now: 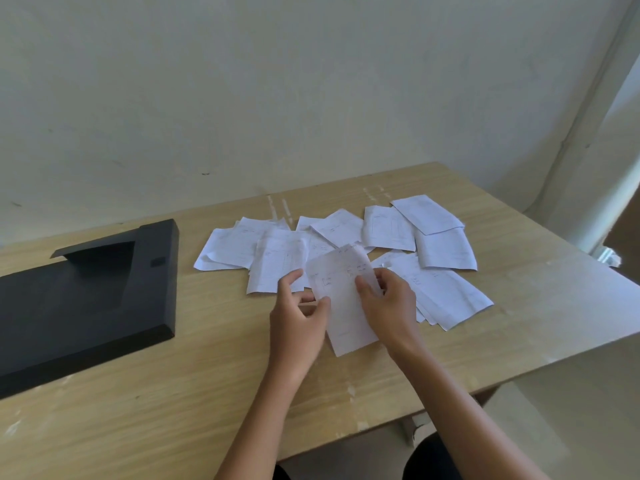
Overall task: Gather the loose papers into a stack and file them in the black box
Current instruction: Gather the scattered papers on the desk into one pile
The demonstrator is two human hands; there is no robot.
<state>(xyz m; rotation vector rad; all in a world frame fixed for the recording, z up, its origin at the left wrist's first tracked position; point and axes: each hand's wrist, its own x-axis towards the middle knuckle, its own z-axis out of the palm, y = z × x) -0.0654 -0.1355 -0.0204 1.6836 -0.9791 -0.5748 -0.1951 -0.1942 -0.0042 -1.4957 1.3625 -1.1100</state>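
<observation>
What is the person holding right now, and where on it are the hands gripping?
One sheet of paper, lifted over the table. The left hand pinches its left edge and the right hand grips its right edge.

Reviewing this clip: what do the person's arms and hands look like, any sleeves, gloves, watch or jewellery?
Both arms are bare as far as the frame shows, with no sleeve in view. The left hand and the right hand wear no gloves. No watch, bracelet or ring can be seen on either wrist or on the fingers. No markings are visible on the forearms.
</observation>
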